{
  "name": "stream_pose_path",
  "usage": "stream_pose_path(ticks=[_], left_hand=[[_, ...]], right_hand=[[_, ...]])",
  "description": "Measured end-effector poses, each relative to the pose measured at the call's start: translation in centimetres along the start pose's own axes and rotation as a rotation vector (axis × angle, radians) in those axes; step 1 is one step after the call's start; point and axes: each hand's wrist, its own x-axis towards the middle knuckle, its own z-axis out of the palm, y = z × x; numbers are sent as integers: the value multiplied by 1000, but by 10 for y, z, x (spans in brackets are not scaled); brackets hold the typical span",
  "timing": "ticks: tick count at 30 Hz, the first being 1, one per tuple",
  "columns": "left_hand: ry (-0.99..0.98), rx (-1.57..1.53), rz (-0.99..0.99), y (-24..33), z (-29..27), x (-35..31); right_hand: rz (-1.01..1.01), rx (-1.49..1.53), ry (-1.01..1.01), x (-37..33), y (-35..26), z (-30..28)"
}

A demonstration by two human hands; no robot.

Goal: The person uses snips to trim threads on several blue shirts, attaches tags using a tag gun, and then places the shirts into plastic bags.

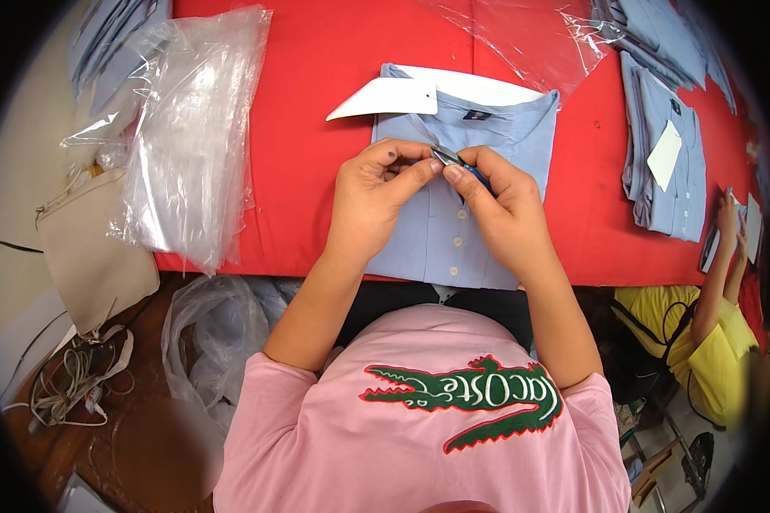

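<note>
A light blue buttoned shirt (pixel 406 239) lies folded on the red-covered table in front of me, its collar at the far end. Above it, my left hand (pixel 375 192) and my right hand (pixel 509 203) meet, fingertips pinched together. A small blue and dark tool (pixel 481 178) sticks out of my right hand; its exact kind is hidden by the fingers. What my left fingertips pinch against it is too small to make out. Near the collar, a white card tag (pixel 389 97) with a hole rests partly on the shirt, and white card (pixel 466 85) shows inside the neckline.
Clear plastic bags (pixel 192 141) are piled at the left of the red tablecloth (pixel 304 197). Another clear bag (pixel 530 43) lies at the back. Folded blue shirts (pixel 659 162) stand on the right. Beyond them works a person in yellow (pixel 719 359). Cables (pixel 73 389) lie at lower left.
</note>
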Motion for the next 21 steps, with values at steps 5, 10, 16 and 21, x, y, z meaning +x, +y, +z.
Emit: stream_pose_path(ticks=[5,10,16,21], left_hand=[[2,5,12,-1,0,0],[17,31,1,1,3,1],[-29,96,-72,17,8,-1],[61,68,196,16,-4,-16]], right_hand=[[-8,121,-53,5,11,-3],[83,376,62,4,18,-8],[13,610,343,4,20,-43],[-27,619,488,-13,29,-67]])
